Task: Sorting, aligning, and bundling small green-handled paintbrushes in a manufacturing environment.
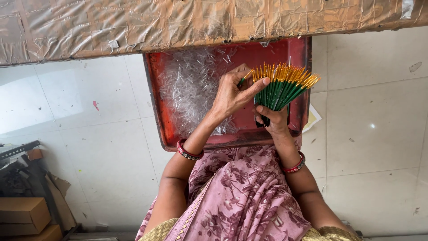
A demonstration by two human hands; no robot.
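Head view, looking straight down. Pale tiled floor (pixel 370 134) across most of the frame, scuffed and speckled. Along the top edge, a brown slab wrapped in crinkled clear plastic film (pixel 178 24), overhanging the far end of the tray. Below it, a worn red rectangular metal tray (pixel 157 111) on the floor, touching the knees. Draped over the lap at the bottom, pink floral-print cloth (pixel 240 196) with a gold border. Inside the tray on its left half, a loose heap of short clear plastic tubes (pixel 191 85), spreading toward the middle. At bottom left, brown cardboard boxes (pixel 24 216) beside dark clutter, well apart from the tray.

Over the right half of the tray, a fanned bundle of thin green sticks with gold-yellow tips (pixel 281 87), tips pointing up and to the right, lower ends gathered together. Right hand (pixel 273 119) closed around the gathered lower ends, gripping the bundle from below. Left hand (pixel 232 91) raised beside the bundle's left edge, thumb and forefinger pinched on one single green stick (pixel 244 79) at the near side of the fan, remaining fingers curled; forefinger laid against the outermost sticks. On each wrist, a red bangle: left bangle (pixel 189 153) with dark and pale studs, right bangle (pixel 295 166) plainer. Under the tray's right edge, a corner of yellowish paper (pixel 312 118).
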